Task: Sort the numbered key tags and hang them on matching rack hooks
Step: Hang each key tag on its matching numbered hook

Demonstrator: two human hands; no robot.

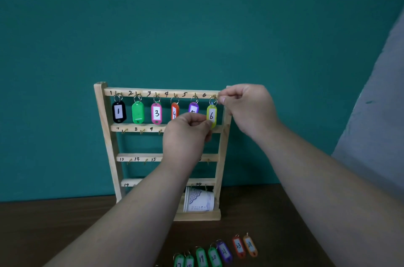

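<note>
A wooden rack (pixel 102 113) stands on a dark table (pixel 65 227) against a teal wall (pixel 196 15). Both bare arms reach up to its top right corner. The left hand (pixel 188 133) is curled, thumb and forefinger pinching the lower edge of yellow tag 6 (pixel 211 114), which hangs at the last hook of the top rail. The right hand (pixel 247 107) is also curled, its fingertips (pixel 221 98) pinched together on the tag's metal ring (pixel 213 101), right at the hook and close against the rack's right post. Five more tags hang along the same rail to the left, each apart from the next: black 1 (pixel 119 111), a green one (pixel 138 112) with no number showing, pink 3 (pixel 156 113), orange 4 (pixel 174 111) and purple 5 (pixel 193 107), the last two partly hidden behind the left hand. The left forearm crosses the three lower rails, where small hooks show by the numbers 7, 8, 9, 13, 14 and 15. A paper cup (pixel 199 200) lies on its side in the rack's base. Near the table's front edge, between the forearms, lies a row of loose tags (pixel 224 251), green, purple and orange. A grey surface (pixel 382 113) rises at far right, well apart from the rack.
</note>
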